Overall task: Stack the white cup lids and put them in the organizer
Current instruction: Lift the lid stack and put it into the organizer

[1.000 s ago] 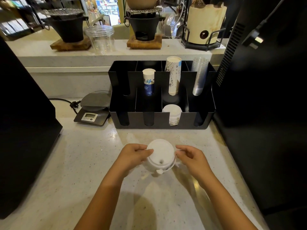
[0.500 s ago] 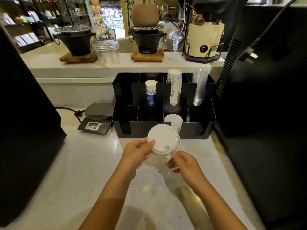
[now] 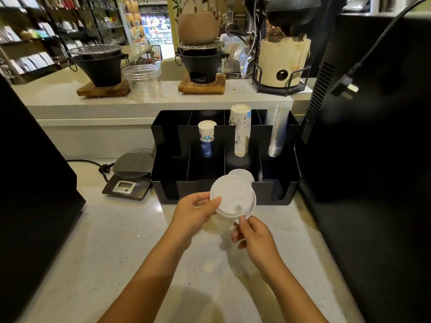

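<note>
A stack of white cup lids [image 3: 231,199] is held tilted above the counter, just in front of the black organizer [image 3: 286,192]. My left hand [image 3: 193,212] grips the stack's left side. My right hand [image 3: 253,234] holds its lower right edge with the fingertips. Behind the stack, more white lids [image 3: 242,174] sit in a front compartment of the organizer. The back compartments hold a blue-printed paper cup stack [image 3: 207,141], a taller white paper cup stack [image 3: 241,129] and clear plastic cups [image 3: 276,131].
A digital scale [image 3: 130,176] with a cord stands left of the organizer. Large black machines flank the pale counter [image 3: 116,252] on the left [image 3: 28,183] and right [image 3: 373,159]. A raised ledge behind carries black stoves, a clear tub [image 3: 143,81] and a cream container.
Both hands lifted the lid stack off the counter and carried it forward toward the organizer's front. My right hand shifted from the stack's side to its lower edge.
</note>
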